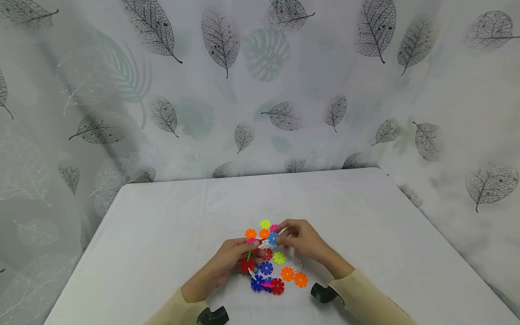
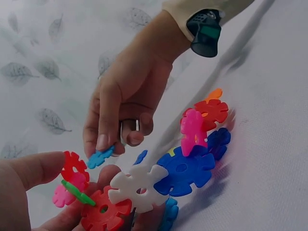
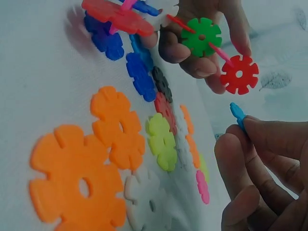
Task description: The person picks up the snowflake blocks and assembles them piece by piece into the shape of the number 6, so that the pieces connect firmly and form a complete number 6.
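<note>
My left hand [image 1: 226, 262] holds a chain of slotted plastic snowflake discs. In the right wrist view a red disc [image 3: 233, 82] ends the chain by the thumb, joined through a pink disc seen edge-on to a green disc [image 3: 201, 45]. Further along, a white disc [image 2: 137, 179] and a dark blue disc [image 2: 185, 180] show in the left wrist view, with pink and red ones beyond. Between thumb and fingertips my right hand [image 1: 304, 239] pinches a light blue disc [image 3: 236, 110], which is close to the red end disc but apart from it.
Loose discs lie on the white-covered table [image 1: 162, 225] around the hands. Orange discs [image 1: 300, 280], a yellow-green disc [image 1: 279, 258] and a clear disc [image 3: 139, 192] sit below the right hand. More orange and yellow ones lie farther back. A leaf-print curtain [image 1: 308, 76] hangs behind.
</note>
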The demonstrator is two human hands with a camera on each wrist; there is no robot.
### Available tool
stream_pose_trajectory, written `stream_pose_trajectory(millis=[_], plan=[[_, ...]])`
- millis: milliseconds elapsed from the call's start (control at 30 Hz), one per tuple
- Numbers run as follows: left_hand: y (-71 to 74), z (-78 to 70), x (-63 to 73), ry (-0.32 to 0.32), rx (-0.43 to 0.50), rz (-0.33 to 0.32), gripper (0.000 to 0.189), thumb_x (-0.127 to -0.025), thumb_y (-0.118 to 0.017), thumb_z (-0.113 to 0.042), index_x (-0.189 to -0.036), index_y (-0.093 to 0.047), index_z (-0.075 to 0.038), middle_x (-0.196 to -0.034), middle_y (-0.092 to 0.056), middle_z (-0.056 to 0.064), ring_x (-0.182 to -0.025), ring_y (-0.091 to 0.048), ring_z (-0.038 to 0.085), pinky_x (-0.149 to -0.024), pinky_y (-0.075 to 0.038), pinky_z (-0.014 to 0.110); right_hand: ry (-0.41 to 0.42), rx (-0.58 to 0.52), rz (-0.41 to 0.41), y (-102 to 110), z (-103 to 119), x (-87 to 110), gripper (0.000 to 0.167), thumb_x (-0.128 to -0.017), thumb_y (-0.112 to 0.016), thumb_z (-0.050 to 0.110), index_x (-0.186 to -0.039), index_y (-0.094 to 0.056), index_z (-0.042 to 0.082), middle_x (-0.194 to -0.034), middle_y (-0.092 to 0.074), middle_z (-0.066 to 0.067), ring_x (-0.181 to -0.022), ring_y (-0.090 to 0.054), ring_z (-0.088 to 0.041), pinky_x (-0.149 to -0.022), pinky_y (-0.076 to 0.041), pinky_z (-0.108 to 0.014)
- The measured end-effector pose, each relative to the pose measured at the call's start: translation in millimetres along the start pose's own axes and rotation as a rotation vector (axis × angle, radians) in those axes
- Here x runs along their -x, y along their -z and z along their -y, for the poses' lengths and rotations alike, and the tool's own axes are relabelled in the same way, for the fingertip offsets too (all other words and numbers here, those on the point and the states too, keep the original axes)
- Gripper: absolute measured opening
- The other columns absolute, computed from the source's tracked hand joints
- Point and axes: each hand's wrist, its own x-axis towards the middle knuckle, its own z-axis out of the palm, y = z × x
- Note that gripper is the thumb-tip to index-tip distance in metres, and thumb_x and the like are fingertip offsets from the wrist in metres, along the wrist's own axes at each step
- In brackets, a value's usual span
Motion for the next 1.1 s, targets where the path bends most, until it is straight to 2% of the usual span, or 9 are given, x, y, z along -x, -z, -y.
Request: stream_pose_trajectory(millis=[467,800,1033,1100], plan=[[-1.8,-1.3,0.3,0.017,-0.017,-0.010,0.047,-0.099,-0.065,-0.040,-0.121,-0.069,0.002,-0.108,-0.075,0.013,-0.094,-0.072,0.022,-0.076,-0.059,0.034,-0.023,-0.175,0.012,0.2,4.3,2.3,0.029,-0.092,-0.077,0.027,-0.113,-0.071,0.009,-0.086,-0.074,-0.010,-0.070,-0.069,-0.026,-0.055,-0.048,-0.027],[-3.3,0.4,-1.2,-0.013,-0.013,-0.013,0.045,-0.097,-0.068,-0.043,-0.113,-0.075,-0.002,-0.105,-0.076,0.013,-0.095,-0.073,0.024,-0.076,-0.058,0.033,-0.028,-0.203,0.014,-0.7,5.8,3.7,0.028,-0.091,-0.078,0.027,-0.113,-0.071,0.010,-0.086,-0.073,-0.010,-0.071,-0.069,-0.026,-0.053,-0.047,-0.025],[-4.0,1.5,-1.4,-0.031,-0.001,-0.031,0.044,-0.096,-0.069,-0.041,-0.114,-0.076,-0.002,-0.104,-0.076,0.012,-0.101,-0.072,0.024,-0.101,-0.049,0.047,-0.005,-0.186,0.001,-4.2,9.0,4.9,0.021,-0.091,-0.078,0.024,-0.105,-0.073,0.009,-0.086,-0.073,-0.007,-0.073,-0.069,-0.025,-0.053,-0.048,-0.025],[-4.5,1.1,-1.2,-0.040,0.016,-0.027,0.043,-0.096,-0.070,-0.040,-0.114,-0.076,-0.001,-0.105,-0.076,0.012,-0.102,-0.072,0.024,-0.102,-0.050,0.045,0.008,-0.197,-0.007,-5.4,10.2,5.3,0.020,-0.091,-0.078,0.022,-0.103,-0.074,0.007,-0.087,-0.073,-0.007,-0.073,-0.069,-0.025,-0.053,-0.047,-0.024]])
